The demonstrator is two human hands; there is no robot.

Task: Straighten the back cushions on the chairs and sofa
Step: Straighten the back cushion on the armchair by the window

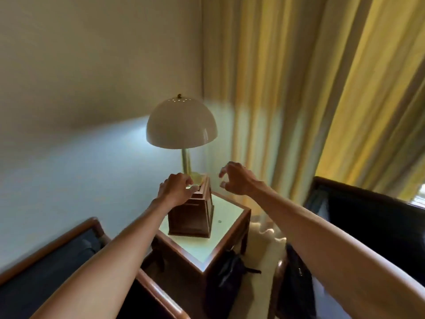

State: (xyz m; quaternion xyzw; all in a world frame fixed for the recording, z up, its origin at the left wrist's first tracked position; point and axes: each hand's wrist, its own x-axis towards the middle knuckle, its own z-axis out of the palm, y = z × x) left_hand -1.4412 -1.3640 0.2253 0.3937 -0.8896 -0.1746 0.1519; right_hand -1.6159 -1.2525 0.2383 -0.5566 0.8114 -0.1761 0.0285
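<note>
Chair, lower left: dark blue upholstery in a rounded wooden frame; its back cushion lies within the frame, blurred, alignment not discernible.

Left hand: bare forearm reaching forward, fingers curled down over the top edge of the lamp's wooden base; whether they clamp it or only rest on it cannot be told.

Table lamp, centre: lit, white dome shade with a small finial, brass stem, on a tapered dark wooden block base.

Side table: square, pale top in a dark wood border, bearing the lamp in the room corner, between the two seats.

Dark bag: on the floor against the table's front right side.

Right hand: raised just right of the lamp base, touching nothing, fingers bent and apart in a loose claw.

Curtain: yellow-gold, pleated, hanging full height at right.

Sofa or second chair, right edge: dark upholstery, dark rim; type uncertain, cushion indistinct.
</note>
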